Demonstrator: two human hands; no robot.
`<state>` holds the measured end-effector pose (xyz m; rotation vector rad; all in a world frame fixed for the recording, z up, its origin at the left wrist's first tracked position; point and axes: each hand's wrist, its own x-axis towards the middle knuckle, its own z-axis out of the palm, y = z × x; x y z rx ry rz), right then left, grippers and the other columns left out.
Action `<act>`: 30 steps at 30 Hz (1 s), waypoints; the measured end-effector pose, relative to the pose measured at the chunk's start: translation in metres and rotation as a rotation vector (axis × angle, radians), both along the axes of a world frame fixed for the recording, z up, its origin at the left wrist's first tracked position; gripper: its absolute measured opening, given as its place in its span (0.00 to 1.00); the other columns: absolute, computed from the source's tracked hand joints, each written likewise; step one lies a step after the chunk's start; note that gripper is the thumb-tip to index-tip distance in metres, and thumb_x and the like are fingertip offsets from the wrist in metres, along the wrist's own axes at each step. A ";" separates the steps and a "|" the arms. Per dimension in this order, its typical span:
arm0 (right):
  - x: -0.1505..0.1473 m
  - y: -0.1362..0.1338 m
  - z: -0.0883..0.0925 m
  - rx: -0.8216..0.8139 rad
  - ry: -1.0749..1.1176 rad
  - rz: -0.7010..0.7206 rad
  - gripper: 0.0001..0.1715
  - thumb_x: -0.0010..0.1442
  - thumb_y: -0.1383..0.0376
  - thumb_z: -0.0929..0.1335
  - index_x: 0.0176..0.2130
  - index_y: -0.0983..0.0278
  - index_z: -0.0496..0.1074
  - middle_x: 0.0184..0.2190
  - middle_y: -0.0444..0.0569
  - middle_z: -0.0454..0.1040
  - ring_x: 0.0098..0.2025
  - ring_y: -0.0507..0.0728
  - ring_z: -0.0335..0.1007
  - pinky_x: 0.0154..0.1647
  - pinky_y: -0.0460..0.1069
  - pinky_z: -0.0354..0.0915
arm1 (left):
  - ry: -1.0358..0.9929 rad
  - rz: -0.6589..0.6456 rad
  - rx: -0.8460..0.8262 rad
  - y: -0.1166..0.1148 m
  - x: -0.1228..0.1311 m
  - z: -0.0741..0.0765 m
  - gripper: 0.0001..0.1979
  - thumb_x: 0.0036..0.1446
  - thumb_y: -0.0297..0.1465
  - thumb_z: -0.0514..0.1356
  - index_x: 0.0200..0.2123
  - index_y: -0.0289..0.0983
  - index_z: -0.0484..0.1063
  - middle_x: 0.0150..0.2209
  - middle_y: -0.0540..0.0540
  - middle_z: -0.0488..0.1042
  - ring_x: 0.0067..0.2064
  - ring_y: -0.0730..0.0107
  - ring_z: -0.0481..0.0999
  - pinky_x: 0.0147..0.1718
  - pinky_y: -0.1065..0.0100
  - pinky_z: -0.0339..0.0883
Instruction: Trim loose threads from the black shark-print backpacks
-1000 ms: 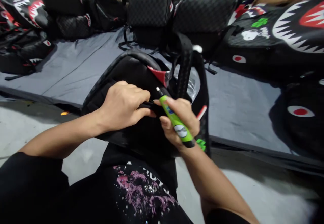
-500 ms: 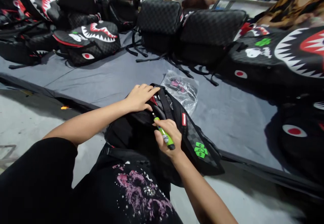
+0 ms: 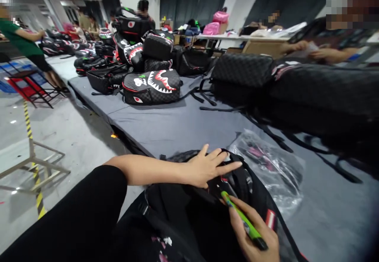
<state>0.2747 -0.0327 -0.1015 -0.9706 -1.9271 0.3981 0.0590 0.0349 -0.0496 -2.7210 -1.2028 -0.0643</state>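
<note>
A black backpack (image 3: 189,210) lies across my lap, its top against the table edge. My left hand (image 3: 207,169) rests on the bag's upper part with the fingers spread, pressing the fabric. In my right hand (image 3: 256,224) is a bright green pen-like tool (image 3: 244,220) with a black end and a thin pale tip. The tip points at the bag near its red-edged opening, just below my left fingers; I cannot tell if it touches. A red and white label (image 3: 270,218) shows on the bag's side. Beyond the bag lies a clear plastic bag (image 3: 275,175) with dark and pink contents.
A shark-mouth backpack (image 3: 154,87) lies on the grey-covered table (image 3: 160,125). More checkered backpacks (image 3: 241,76) stand at the right, straps trailing. Piled bags and people are farther back. On the left floor stand a metal frame (image 3: 44,163) and a red stool (image 3: 28,92).
The view has swung up and left, showing more of the room. My left hand still lies on the backpack, its fingers more spread. The green tool stays in my right hand.
</note>
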 end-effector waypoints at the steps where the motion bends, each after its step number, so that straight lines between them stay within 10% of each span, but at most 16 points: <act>1: 0.002 0.003 0.002 0.010 -0.029 0.047 0.14 0.64 0.58 0.69 0.48 0.58 0.76 0.40 0.49 0.83 0.36 0.62 0.82 0.37 0.53 0.78 | 0.003 0.016 0.006 0.001 0.000 0.000 0.62 0.50 0.46 0.70 0.73 0.33 0.33 0.71 0.28 0.48 0.71 0.41 0.50 0.64 0.41 0.49; 15: 0.005 -0.004 0.064 -0.484 -0.231 0.157 0.16 0.66 0.61 0.67 0.50 0.61 0.78 0.49 0.51 0.80 0.50 0.59 0.78 0.54 0.53 0.74 | -0.016 0.077 -0.137 -0.004 0.003 0.008 0.56 0.55 0.41 0.68 0.73 0.33 0.34 0.73 0.32 0.45 0.72 0.43 0.46 0.67 0.44 0.44; 30: -0.015 0.008 0.055 -0.368 -0.323 0.183 0.14 0.66 0.65 0.68 0.50 0.62 0.77 0.45 0.50 0.81 0.47 0.59 0.74 0.50 0.56 0.71 | 0.045 0.086 -0.187 0.003 0.006 0.010 0.54 0.57 0.38 0.66 0.73 0.30 0.34 0.73 0.32 0.46 0.67 0.48 0.55 0.62 0.52 0.51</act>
